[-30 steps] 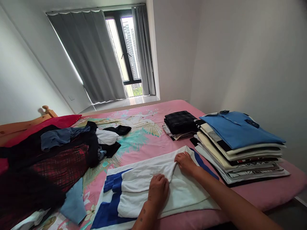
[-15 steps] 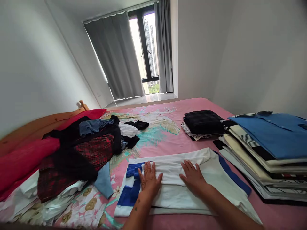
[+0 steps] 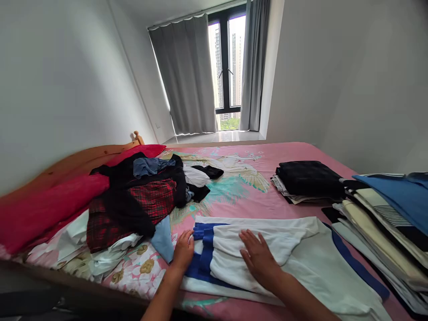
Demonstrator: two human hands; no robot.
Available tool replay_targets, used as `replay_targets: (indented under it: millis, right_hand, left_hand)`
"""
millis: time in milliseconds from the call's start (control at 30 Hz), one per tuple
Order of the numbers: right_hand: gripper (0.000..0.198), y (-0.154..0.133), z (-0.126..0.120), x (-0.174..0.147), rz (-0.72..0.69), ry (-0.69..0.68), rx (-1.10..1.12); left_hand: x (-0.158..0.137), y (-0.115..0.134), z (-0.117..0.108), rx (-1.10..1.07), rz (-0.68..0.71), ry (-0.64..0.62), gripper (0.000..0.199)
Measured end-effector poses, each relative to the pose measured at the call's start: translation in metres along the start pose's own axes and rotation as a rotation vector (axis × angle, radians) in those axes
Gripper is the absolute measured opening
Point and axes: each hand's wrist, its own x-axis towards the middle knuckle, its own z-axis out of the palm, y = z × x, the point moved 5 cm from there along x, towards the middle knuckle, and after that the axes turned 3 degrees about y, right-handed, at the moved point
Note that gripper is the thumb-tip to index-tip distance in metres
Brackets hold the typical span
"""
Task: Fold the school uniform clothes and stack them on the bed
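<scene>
Right hand (image 3: 262, 261) was open, palm down with fingers spread on the white-and-blue shirt (image 3: 310, 263). Left hand (image 3: 183, 252) sat at the shirt's left edge by the blue bands, couldn't tell if it was pinching anything. Shirt lay folded on the pink bed (image 3: 281, 154), between a messy clothes heap (image 3: 155, 198) and a tall folded stack (image 3: 374, 232).

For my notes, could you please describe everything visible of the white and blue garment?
The white and blue garment looks like soft cloth, with blue bands at the left and a curved blue edge at the right. It lies on the pink bedding, partly folded over itself, lightly creased, beside a stack of folded clothes. The right hand lies over it, the left hand at its edge.
</scene>
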Motion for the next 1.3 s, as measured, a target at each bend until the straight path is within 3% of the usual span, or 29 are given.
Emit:
replay_targets:
  millis: [100, 200, 300, 433, 567, 833, 967, 1133, 1300]
  right_hand:
    - [0.046, -0.048, 0.024, 0.018, -0.070, -0.041, 0.125]
    - [0.047, -0.074, 0.053, 0.039, -0.054, -0.082, 0.183]
    - [0.047, -0.076, 0.083, 0.049, 0.022, -0.079, 0.198]
    - [0.048, -0.069, 0.106, 0.045, 0.007, 0.034, 0.190]
    - [0.048, -0.066, 0.113, 0.038, -0.018, 0.082, 0.177]
    - [0.048, -0.066, 0.114, 0.037, -0.022, 0.108, 0.178]
    - [0.049, -0.065, 0.114, 0.037, -0.019, 0.116, 0.178]
    - [0.048, -0.064, 0.114, 0.036, -0.018, 0.136, 0.194]
    - [0.049, -0.063, 0.116, 0.037, -0.010, 0.132, 0.215]
  left_hand:
    - [-0.019, -0.038, -0.011, -0.007, 0.050, -0.047, 0.039]
    - [-0.032, -0.052, -0.014, -0.028, 0.157, -0.108, 0.038]
    - [-0.035, -0.055, -0.018, -0.023, 0.244, -0.185, 0.041]
    - [-0.036, -0.056, -0.024, 0.067, 0.299, -0.280, 0.056]
    - [-0.040, -0.055, -0.021, 0.142, 0.287, -0.315, 0.071]
    - [-0.038, -0.049, -0.010, 0.244, 0.102, -0.139, 0.047]
    - [-0.036, -0.050, 0.000, 0.325, 0.016, -0.099, 0.053]
    - [-0.031, -0.047, 0.004, 0.349, 0.054, -0.136, 0.052]
    - [-0.023, -0.034, 0.012, 0.294, 0.152, -0.271, 0.051]
